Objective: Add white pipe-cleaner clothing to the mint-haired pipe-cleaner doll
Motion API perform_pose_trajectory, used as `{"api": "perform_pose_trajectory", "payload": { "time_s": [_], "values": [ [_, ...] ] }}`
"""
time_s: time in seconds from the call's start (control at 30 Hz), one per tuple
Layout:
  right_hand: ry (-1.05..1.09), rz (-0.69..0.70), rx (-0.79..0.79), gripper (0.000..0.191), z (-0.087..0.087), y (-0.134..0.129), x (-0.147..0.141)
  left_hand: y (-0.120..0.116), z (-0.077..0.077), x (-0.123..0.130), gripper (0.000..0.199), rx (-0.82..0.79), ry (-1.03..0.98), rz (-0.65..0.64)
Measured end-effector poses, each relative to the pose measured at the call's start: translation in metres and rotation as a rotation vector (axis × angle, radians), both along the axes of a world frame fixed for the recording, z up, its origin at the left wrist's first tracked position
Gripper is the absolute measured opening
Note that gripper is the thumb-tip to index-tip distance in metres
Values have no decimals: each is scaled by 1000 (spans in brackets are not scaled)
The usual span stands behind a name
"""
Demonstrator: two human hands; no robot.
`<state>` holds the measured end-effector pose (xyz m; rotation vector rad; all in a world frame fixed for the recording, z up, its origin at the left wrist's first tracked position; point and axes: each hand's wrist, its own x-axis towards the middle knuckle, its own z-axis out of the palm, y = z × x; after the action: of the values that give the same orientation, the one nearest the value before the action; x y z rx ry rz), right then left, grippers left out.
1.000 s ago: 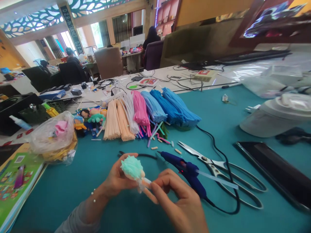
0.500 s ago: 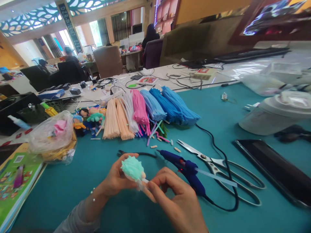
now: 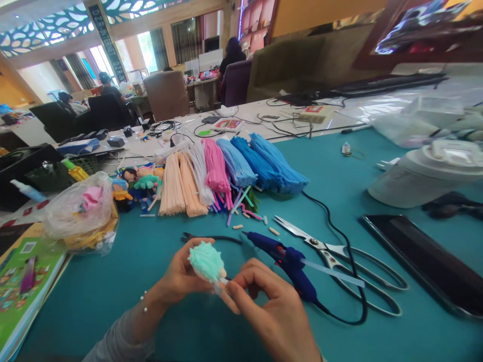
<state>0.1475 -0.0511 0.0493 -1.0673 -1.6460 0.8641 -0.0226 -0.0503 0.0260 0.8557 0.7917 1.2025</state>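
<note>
A small pipe-cleaner doll (image 3: 207, 260) with fluffy mint-green hair and peach parts is held above the green mat. My left hand (image 3: 183, 274) has its fingers and thumb closed around the head. My right hand (image 3: 269, 304) pinches a thin whitish piece at the doll's underside; fingers partly hide it. A peach strand (image 3: 229, 296) hangs below, close to my right thumb. Just beyond my right hand lies a dark blue glue gun (image 3: 287, 259) with a clear glue stick in its back. Large scissors (image 3: 328, 256) lie half open beside it, and black-tipped pliers (image 3: 188, 236) lie behind my left hand.
Bundles of peach, white, pink and blue pipe cleaners (image 3: 241, 163) lie across the back of the mat. Left are a plastic bag (image 3: 81, 211) and a green book (image 3: 33, 281). Right are a phone (image 3: 422, 261) and a white tub (image 3: 411, 178). The glue gun's cord loops past the scissors.
Both hands stay almost still on the doll. The view shifts very slightly, and the whitish piece by my right fingertips looks a little darker or more hidden.
</note>
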Motion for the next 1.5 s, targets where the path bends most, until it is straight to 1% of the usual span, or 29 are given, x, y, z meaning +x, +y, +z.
{"api": "perform_pose_trajectory", "payload": {
  "time_s": [0.2,0.47,0.63,0.8,0.93,1.1,1.33,1.5],
  "values": [
    [-7,2,-4,25,2,-1,-2,0,-1,-1,63,10,30,11],
    [-41,7,58,18,-1,-2,1,0,-4,-3,65,-12,66,29],
    [-21,7,59,20,2,-1,-2,0,-3,-3,65,-3,59,7],
    [-1,-22,79,22,2,-3,0,0,-3,-3,65,1,74,17],
    [-60,5,60,20,5,-4,-1,0,-3,-2,64,-8,80,39],
    [-108,-18,62,21,9,-4,-2,0,-4,-2,63,0,79,45],
    [-114,-39,35,22,7,-5,-5,0,-8,-3,60,55,72,45],
    [-63,-13,-45,23,11,-6,-3,0,-8,-5,62,22,84,33]
  ]
}}
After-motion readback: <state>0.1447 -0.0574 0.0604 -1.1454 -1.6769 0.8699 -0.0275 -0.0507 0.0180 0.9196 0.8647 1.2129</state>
